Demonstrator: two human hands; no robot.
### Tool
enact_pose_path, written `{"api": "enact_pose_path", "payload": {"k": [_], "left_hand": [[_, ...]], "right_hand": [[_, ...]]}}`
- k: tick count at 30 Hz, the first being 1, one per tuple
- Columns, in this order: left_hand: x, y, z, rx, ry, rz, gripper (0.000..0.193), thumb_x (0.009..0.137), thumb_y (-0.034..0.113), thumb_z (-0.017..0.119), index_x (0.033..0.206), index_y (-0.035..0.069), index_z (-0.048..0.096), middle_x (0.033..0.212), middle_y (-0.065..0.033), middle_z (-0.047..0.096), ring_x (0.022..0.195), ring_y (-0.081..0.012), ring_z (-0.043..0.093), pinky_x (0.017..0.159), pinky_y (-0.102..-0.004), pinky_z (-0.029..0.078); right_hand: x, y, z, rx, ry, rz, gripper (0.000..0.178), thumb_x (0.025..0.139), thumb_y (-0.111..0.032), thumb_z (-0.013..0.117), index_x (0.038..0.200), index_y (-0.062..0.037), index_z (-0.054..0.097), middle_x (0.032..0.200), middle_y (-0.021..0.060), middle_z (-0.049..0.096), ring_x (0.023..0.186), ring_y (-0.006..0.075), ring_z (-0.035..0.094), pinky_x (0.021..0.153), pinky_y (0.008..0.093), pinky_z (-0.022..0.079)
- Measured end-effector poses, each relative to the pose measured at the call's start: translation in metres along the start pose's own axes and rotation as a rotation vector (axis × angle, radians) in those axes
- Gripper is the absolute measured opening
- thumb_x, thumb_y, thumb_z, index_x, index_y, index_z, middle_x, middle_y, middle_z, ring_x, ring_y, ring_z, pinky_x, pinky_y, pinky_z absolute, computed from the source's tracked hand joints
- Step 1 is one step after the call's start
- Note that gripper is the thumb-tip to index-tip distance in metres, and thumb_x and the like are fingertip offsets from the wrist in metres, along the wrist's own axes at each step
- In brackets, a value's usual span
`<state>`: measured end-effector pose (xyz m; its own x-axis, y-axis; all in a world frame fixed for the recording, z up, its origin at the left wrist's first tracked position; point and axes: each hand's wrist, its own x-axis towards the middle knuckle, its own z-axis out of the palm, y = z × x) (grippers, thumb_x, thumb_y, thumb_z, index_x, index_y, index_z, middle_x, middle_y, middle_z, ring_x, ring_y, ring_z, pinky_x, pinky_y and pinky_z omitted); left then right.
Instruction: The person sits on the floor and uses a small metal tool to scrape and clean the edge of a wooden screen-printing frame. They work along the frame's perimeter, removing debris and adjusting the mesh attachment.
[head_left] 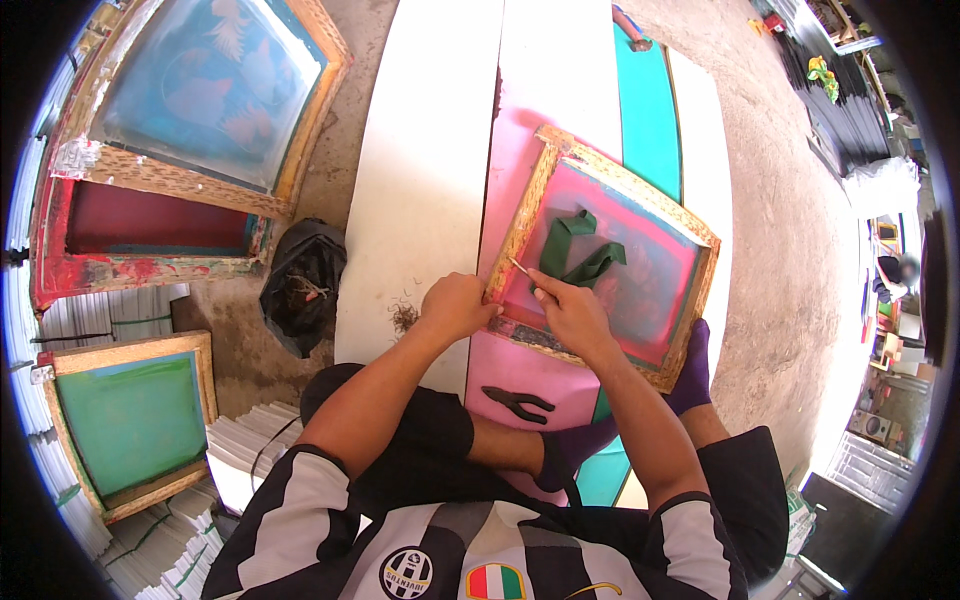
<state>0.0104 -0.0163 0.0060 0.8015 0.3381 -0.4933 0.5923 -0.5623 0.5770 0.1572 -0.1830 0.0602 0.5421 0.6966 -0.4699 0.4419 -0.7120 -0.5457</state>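
A wooden screen-printing frame (625, 167) with translucent mesh lies tilted in front of me on pink and white boards. My left hand (458, 307) is closed at its lower left corner, thumb against the wood. Over the mesh, my right hand (572, 315) pinches a thin pointed tool (519, 266). The tool's tip meets the frame's left bar; its handle end is hidden in my fingers. A folded dark green strip (568, 247) rests on the mesh just beyond my right hand. Black-handled pliers (518, 403) lie on the pink board nearer my legs.
A hammer (632, 30) lies at the far end of the turquoise board (648, 110). To the left stand a blue screen frame (200, 85), a red one (150, 222) and a green one (130, 415). A black plastic bag (305, 290) sits beside the white board (420, 150).
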Motion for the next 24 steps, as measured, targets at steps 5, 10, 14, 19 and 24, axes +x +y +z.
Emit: {"api": "enact_pose_path", "payload": {"k": [5, 10, 14, 19, 24], "left_hand": [[-0.002, 0.003, -0.004, 0.001, -0.009, 0.002, 0.042, 0.081, 0.043, 0.081, 0.089, 0.003, 0.077, 0.080, -0.0231, 0.071, 0.080, -0.0422, 0.072, 0.074, -0.0516, 0.057], [0.000, -0.001, 0.004, 0.041, 0.006, 0.024, 0.037, 0.082, 0.040, 0.081, 0.089, 0.004, 0.077, 0.081, -0.0222, 0.072, 0.081, -0.0422, 0.072, 0.075, -0.0520, 0.057], [-0.003, 0.002, 0.007, 0.046, 0.010, -0.008, 0.034, 0.083, 0.038, 0.080, 0.089, 0.005, 0.078, 0.082, -0.0216, 0.073, 0.082, -0.0421, 0.073, 0.076, -0.0524, 0.058], [0.001, 0.005, 0.007, 0.069, 0.001, -0.035, 0.034, 0.084, 0.037, 0.080, 0.089, 0.004, 0.078, 0.082, -0.0216, 0.073, 0.082, -0.0416, 0.073, 0.077, -0.0523, 0.058], [-0.003, 0.007, 0.001, 0.047, 0.010, -0.027, 0.037, 0.082, 0.039, 0.082, 0.089, 0.003, 0.077, 0.082, -0.0223, 0.073, 0.082, -0.0416, 0.073, 0.076, -0.0521, 0.057]], "right_hand": [[-0.001, -0.004, -0.001, -0.092, 0.002, -0.018, 0.037, 0.103, -0.033, 0.056, 0.138, -0.0273, 0.067, 0.101, 0.0236, 0.074, 0.094, 0.0457, 0.071, 0.084, 0.0564, 0.055], [-0.003, -0.026, -0.006, -0.230, -0.037, 0.031, 0.039, 0.101, -0.030, 0.059, 0.139, -0.0238, 0.066, 0.096, 0.0216, 0.074, 0.091, 0.0437, 0.071, 0.081, 0.0537, 0.055], [-0.005, -0.038, -0.001, -0.447, -0.112, -0.002, 0.041, 0.100, -0.027, 0.058, 0.140, -0.0196, 0.063, 0.098, 0.0239, 0.074, 0.093, 0.0450, 0.072, 0.080, 0.0579, 0.056], [0.016, 0.004, 0.003, -0.016, -0.101, -0.041, 0.043, 0.100, -0.024, 0.058, 0.142, -0.0192, 0.062, 0.101, 0.0244, 0.074, 0.102, 0.0428, 0.072, 0.086, 0.0565, 0.056], [0.003, 0.006, 0.009, -0.114, -0.042, -0.061, 0.042, 0.102, -0.023, 0.058, 0.143, -0.0180, 0.063, 0.101, 0.0255, 0.070, 0.088, 0.0381, 0.071, 0.083, 0.0441, 0.054]]}}
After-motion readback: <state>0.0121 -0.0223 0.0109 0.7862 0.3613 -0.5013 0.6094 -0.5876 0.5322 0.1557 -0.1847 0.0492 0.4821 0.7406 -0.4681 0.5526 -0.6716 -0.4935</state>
